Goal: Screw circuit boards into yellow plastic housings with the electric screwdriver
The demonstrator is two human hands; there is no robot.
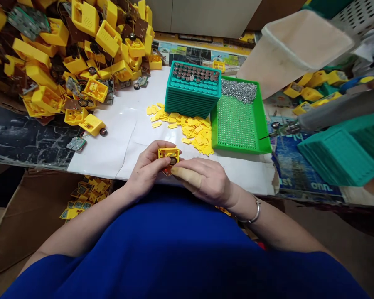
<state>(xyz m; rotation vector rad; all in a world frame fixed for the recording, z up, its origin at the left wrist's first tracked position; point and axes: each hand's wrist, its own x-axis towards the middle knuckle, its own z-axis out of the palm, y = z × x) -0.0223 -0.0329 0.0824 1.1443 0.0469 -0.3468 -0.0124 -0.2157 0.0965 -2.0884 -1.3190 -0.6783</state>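
Just above the table's front edge, my left hand (146, 166) grips a small open yellow plastic case (168, 150), thumb across its front. Inside the case sits a round dark disc (173, 160), and a reddish-brown board (167, 170) hangs at its lower edge. My right hand (205, 178) is closed, with a beige cover on one finger. Its fingertips press together at the board and the disc; what they pinch is hidden. Loose flat yellow pieces (199, 135) lie on the white sheet beyond my hands.
A heap of yellow cases (43, 70) with wires and boards covers the left. Ahead stand stacked teal trays (190, 97) holding small dark round parts, beside a green basket (263, 124) of metal screws. An electric screwdriver (286, 128) points in from the right, near a whitish bin (268, 54).
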